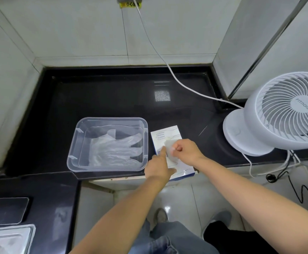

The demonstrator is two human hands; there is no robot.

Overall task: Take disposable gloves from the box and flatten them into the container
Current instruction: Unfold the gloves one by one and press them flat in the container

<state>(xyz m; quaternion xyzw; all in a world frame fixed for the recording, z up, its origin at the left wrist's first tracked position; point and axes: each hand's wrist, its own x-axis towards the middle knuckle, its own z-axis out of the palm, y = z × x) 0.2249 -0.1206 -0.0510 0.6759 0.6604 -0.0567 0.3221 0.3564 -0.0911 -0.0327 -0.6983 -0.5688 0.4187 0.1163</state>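
Head view: crumpled glove (169,147), clear plastic, sticks up out of the box (165,133) top, pinched btwn thumb and curled fingers of the right hand (187,151). Box is white w/ blue hand outlines and lies flat on the counter (112,96) near its front edge, under both hands. Left hand (158,168) rests on the box's near-left part, index finger stretched out straight toward the pinched glove, not gripping anything. Hands sit close together, left just nearer the person than right.

Just left of the left hand is the container (111,119), a clear rectangular tub, touching or nearly touching the box; cannot tell which. A flat glove (112,149) lies spread on its floor, fingers pointing toward the hands.

Well right of the right hand stands a white fan (285,114) on a round base, w/ a white cable (168,66) running up the tiled wall. Far left of the left arm, near the person, a metal sink (8,239) corner shows.
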